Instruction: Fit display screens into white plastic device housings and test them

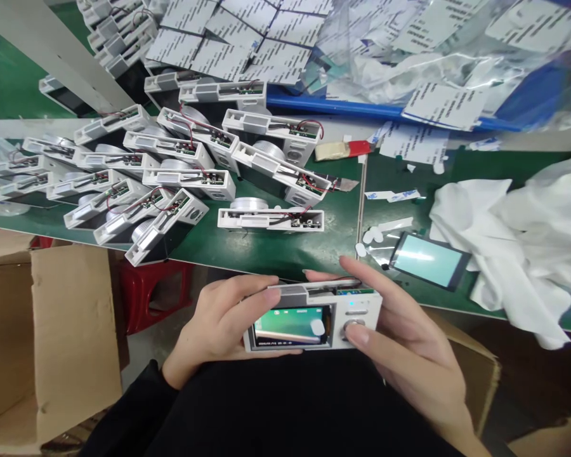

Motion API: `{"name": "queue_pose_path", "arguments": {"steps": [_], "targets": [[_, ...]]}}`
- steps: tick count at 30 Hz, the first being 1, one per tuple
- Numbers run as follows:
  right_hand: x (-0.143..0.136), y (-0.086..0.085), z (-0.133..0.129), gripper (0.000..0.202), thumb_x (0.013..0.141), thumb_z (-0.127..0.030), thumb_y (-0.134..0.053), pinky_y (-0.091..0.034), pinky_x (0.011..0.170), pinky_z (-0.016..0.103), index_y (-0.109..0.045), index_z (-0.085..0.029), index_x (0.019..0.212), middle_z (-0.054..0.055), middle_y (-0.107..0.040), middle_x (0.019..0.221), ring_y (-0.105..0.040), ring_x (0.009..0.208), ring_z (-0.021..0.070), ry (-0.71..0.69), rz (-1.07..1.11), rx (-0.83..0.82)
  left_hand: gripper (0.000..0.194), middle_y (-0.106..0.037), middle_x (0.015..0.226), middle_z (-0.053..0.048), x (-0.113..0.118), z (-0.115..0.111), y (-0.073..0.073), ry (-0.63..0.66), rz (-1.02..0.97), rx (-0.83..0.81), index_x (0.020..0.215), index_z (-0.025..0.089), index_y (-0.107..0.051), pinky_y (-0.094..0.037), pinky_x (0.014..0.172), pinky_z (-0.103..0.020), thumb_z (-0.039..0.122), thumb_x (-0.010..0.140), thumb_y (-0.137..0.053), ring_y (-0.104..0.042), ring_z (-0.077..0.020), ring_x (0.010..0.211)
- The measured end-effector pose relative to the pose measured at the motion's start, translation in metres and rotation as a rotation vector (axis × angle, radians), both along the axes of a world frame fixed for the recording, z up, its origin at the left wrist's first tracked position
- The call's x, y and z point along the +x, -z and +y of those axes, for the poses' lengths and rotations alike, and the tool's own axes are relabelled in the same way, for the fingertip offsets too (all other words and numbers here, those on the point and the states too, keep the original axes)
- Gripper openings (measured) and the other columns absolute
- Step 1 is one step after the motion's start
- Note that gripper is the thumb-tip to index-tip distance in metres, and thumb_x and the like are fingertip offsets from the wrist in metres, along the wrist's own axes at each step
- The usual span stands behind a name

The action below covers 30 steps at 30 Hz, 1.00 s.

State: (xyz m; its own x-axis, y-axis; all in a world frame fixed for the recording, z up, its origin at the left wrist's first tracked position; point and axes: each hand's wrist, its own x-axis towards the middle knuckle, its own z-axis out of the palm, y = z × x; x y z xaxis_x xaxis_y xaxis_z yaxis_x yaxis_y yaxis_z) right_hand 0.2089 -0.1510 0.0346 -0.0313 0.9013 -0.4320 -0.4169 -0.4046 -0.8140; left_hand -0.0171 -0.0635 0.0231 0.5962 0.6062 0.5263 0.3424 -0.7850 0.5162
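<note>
A white camera point(314, 317) with its top side uncovered is held near my body, its back facing me. Its lit screen shows a green and white picture, and a small blue light glows at its upper right. My left hand point(223, 317) grips the camera's left end, fingers along the grey top part and below the lower edge. Around the right end wraps my right hand point(404, 343), with the thumb on the round button pad and the fingers behind. Just beyond, another open white camera point(271, 219) lies on the green table point(195, 244).
Many open cameras point(171, 146) crowd the table's left side. A cutter knife point(347, 184), a brush point(342, 150), a loose screen panel point(429, 260) and white cloth point(499, 241) lie to the right. Printed white cards point(238, 38) fill the back. Cardboard boxes point(76, 336) and a red stool point(155, 295) stand below.
</note>
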Motion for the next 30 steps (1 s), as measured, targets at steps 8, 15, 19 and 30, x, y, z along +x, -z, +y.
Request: {"name": "queue_pose_path", "arguments": {"steps": [8,15,19,30], "targets": [[-0.001,0.008,0.003,0.044,0.101,-0.038,-0.069,-0.065,0.097,0.034,-0.061,-0.046,0.144,-0.001,-0.069,0.145,-0.069,0.129,0.0238,-0.007,-0.016,0.042,0.070,-0.078,0.109,-0.011,0.003,0.004,0.006,0.033,-0.012,-0.037,0.148,0.015,-0.047,-0.066,0.073,-0.029,0.045,0.092,-0.076,-0.080,-0.0234,0.095],[-0.003,0.011,0.005,0.039,0.103,-0.039,-0.066,-0.062,0.099,0.026,-0.062,-0.047,0.141,-0.004,-0.069,0.145,-0.069,0.127,0.0178,0.004,0.032,0.114,0.065,-0.077,0.110,-0.010,0.003,0.006,0.008,0.044,-0.006,-0.044,0.145,0.016,-0.047,-0.067,0.075,-0.029,0.045,0.094,-0.075,-0.080,-0.0226,0.098],[-0.007,0.007,0.008,0.029,0.104,-0.036,-0.066,-0.061,0.099,0.026,-0.066,-0.044,0.132,-0.004,-0.072,0.139,-0.071,0.123,0.0162,0.040,0.038,0.107,0.064,-0.077,0.108,-0.010,0.006,0.007,0.005,0.051,0.005,-0.018,0.143,0.015,-0.047,-0.067,0.072,-0.029,0.049,0.095,-0.073,-0.081,-0.0220,0.095],[-0.002,0.015,0.008,0.023,0.102,-0.036,-0.066,-0.066,0.094,0.038,-0.065,-0.039,0.126,-0.002,-0.073,0.138,-0.072,0.123,0.0240,0.070,0.017,0.029,0.070,-0.078,0.109,-0.010,0.013,0.011,0.015,0.079,0.007,-0.087,0.147,0.016,-0.045,-0.068,0.072,-0.030,0.047,0.093,-0.076,-0.081,-0.0239,0.095]]}}
